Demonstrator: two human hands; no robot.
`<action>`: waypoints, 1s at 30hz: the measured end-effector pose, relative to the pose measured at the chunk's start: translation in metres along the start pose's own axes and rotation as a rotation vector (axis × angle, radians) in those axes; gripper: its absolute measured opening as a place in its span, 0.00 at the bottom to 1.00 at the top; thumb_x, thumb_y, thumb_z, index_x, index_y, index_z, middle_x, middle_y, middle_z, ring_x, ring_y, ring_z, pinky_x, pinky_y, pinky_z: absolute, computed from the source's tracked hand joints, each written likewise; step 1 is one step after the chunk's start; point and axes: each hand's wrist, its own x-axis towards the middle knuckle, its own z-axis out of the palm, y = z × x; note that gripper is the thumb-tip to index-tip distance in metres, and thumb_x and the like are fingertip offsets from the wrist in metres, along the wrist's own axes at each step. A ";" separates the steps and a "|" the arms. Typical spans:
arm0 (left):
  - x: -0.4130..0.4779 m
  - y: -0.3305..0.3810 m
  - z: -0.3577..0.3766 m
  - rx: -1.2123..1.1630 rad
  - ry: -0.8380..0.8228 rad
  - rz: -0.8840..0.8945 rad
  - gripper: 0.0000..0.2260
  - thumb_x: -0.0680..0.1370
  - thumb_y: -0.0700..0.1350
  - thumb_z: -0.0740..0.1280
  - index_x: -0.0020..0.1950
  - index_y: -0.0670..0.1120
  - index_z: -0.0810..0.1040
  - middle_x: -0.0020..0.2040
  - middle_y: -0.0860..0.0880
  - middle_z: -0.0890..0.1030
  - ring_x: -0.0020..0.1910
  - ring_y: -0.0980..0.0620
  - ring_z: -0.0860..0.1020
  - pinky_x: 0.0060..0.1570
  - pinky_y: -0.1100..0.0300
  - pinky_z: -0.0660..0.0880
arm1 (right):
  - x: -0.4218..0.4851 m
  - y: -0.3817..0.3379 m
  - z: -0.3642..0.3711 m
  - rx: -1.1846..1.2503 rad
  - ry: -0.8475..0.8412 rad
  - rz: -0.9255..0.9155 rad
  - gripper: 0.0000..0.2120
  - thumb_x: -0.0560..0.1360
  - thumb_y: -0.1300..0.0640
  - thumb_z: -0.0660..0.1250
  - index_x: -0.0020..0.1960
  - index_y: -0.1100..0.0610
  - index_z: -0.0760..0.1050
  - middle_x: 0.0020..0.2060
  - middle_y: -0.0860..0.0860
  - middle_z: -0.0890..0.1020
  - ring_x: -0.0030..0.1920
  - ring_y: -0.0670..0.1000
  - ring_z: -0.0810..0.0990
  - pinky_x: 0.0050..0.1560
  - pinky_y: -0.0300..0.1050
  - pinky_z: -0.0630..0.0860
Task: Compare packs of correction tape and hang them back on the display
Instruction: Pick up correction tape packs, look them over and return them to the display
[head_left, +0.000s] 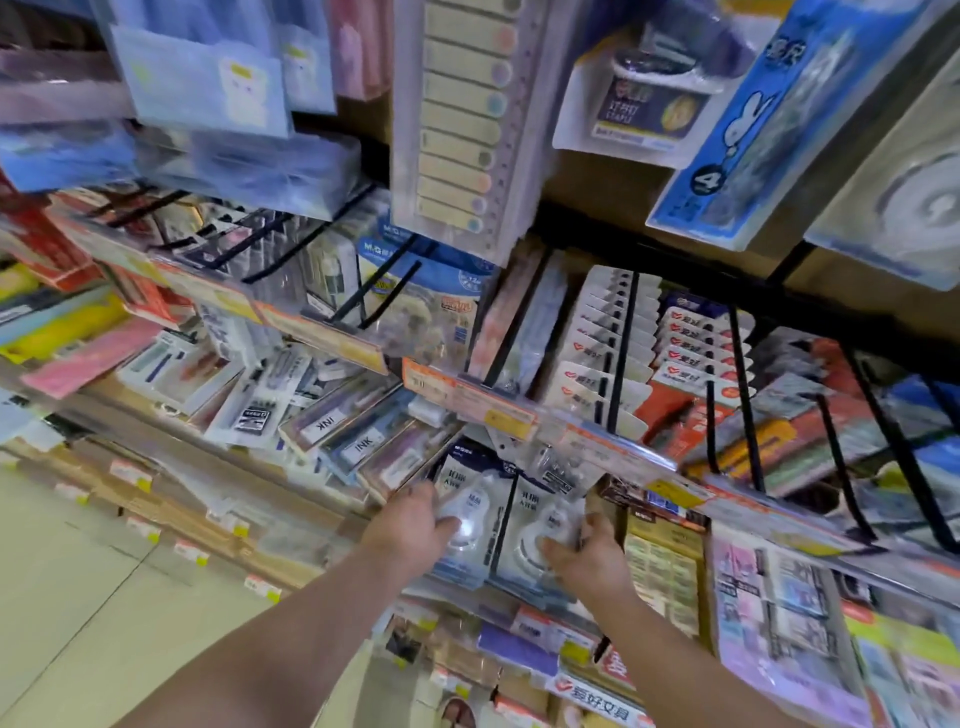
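Two white and blue packs of correction tape hang side by side under a price rail in the head view. My left hand (415, 525) grips the left pack (467, 499) with its thumb across the front. My right hand (587, 556) holds the right pack (540, 509) at its lower right corner, fingers curled round the edge. More packs of the same kind lie behind these two. The tops of the packs are hidden by the rail, so the hooks do not show.
An orange and yellow price rail (519, 410) crosses just above the packs. Black wire hooks (621, 343) carry red and white packs above it. Ink cartridge packs (332, 426) fill the shelf to the left. Notebooks and sticker sheets (779, 597) hang at the right.
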 end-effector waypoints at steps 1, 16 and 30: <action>0.000 0.000 0.000 -0.059 0.012 -0.014 0.16 0.79 0.51 0.65 0.62 0.45 0.68 0.47 0.48 0.79 0.39 0.54 0.77 0.33 0.63 0.75 | 0.000 0.000 -0.001 0.042 0.008 0.028 0.38 0.72 0.48 0.72 0.74 0.57 0.55 0.66 0.55 0.73 0.57 0.57 0.79 0.54 0.49 0.78; -0.035 0.001 0.007 -0.672 -0.037 -0.167 0.26 0.76 0.38 0.69 0.71 0.38 0.64 0.67 0.38 0.72 0.58 0.42 0.76 0.57 0.48 0.75 | -0.059 0.011 -0.009 0.487 0.208 0.140 0.21 0.74 0.64 0.68 0.63 0.61 0.64 0.47 0.55 0.75 0.48 0.57 0.77 0.54 0.53 0.76; -0.130 0.001 0.011 -0.853 -0.165 0.082 0.13 0.77 0.36 0.66 0.61 0.47 0.73 0.49 0.51 0.80 0.47 0.53 0.78 0.37 0.60 0.72 | -0.175 0.043 -0.014 0.703 0.340 -0.025 0.27 0.73 0.61 0.69 0.69 0.57 0.63 0.56 0.55 0.78 0.49 0.54 0.79 0.51 0.52 0.77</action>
